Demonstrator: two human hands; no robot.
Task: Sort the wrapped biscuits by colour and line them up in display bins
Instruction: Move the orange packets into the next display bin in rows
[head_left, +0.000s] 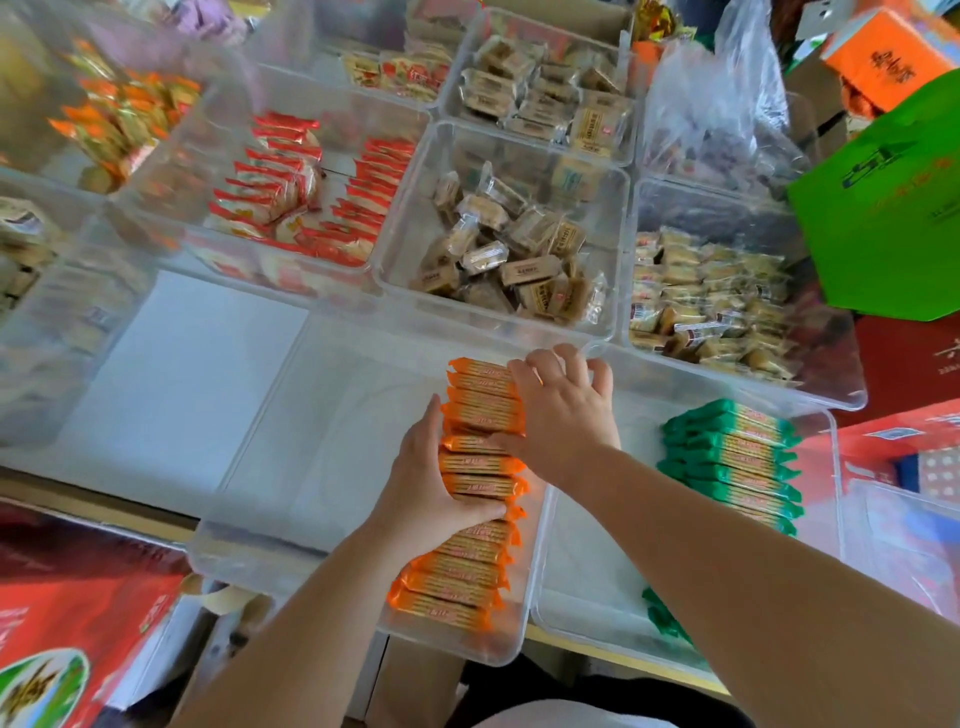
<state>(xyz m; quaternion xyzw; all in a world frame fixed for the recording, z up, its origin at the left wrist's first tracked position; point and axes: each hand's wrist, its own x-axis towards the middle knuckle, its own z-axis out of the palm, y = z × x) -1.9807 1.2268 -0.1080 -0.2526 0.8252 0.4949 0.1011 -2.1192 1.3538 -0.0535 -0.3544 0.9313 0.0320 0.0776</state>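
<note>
While glossy orange biscuits (480, 462) line clear bin (270, 561) | left hand (431, 483); right hand (563, 415) | each grip clasping them

A white tabletop (171, 374) shows bare at the left. At the near left corner, below the table edge, a red carton (78, 623) carries a green oval picture on its side. On the far right lies a crumpled clear plastic bag (722, 104), and beyond it, in the far right corner, an orange box (883, 52) with dark lettering. A bright green bag (883, 218) leans in from the right edge. Just nearer than it sits a dark red box (904, 364), then a red printed carton (893, 447).
</note>
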